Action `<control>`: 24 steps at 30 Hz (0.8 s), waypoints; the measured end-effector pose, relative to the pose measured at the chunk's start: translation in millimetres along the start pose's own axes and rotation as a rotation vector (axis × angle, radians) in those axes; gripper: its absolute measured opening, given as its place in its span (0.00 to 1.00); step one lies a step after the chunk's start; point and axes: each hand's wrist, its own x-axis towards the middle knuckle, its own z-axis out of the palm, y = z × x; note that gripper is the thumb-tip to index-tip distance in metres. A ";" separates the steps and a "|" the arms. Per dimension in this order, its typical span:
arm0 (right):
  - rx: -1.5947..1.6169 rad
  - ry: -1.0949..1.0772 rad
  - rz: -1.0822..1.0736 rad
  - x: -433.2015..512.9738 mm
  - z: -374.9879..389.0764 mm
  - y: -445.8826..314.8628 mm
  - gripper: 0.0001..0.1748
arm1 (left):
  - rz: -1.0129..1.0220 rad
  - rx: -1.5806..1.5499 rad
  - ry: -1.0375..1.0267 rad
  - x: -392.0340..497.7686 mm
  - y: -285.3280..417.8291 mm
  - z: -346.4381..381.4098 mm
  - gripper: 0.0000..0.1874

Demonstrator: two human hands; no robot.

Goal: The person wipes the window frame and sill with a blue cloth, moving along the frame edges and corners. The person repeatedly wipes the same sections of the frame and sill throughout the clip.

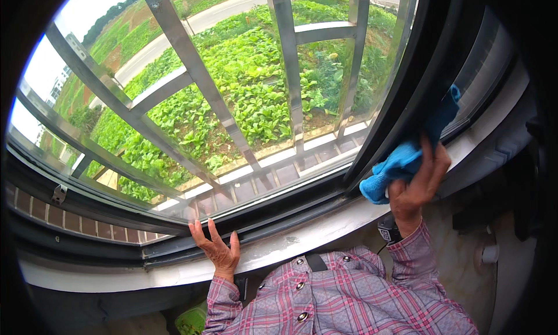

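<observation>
My right hand (416, 187) grips a blue cloth (394, 165), part of which lies against the dark window frame (375, 130) at the right; the cloth's upper end reaches up along that frame. My left hand (218, 248) has its fingers spread and holds nothing. Its fingertips rest at the bottom rail of the sliding window, by the lower edge of the glass pane (244, 117). Between the two hands runs the dark window track (279, 217), with the white sill (301, 239) just below it.
Metal security bars (287, 65) stand outside the glass, above a tiled outer ledge (283, 176). A small metal latch (59, 194) is on the frame at the left. A green item (192, 319) lies low beside my left sleeve. A round white object (489, 254) is at the lower right.
</observation>
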 end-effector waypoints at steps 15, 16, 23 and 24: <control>0.257 0.068 -0.259 -16.0 25.4 21.5 0.30 | 0.447 -0.201 -0.050 77.4 147.6 34.4 0.35; 0.220 0.078 -0.311 -26.5 26.3 22.3 0.24 | 0.485 -0.212 -0.046 81.7 156.1 37.9 0.35; 0.415 -0.070 0.069 -64.2 32.7 62.7 0.29 | 0.592 -0.574 -0.232 100.2 211.0 77.2 0.38; 0.353 0.024 0.134 -57.3 33.3 67.3 0.29 | 0.586 -0.645 -0.235 99.9 217.4 82.9 0.42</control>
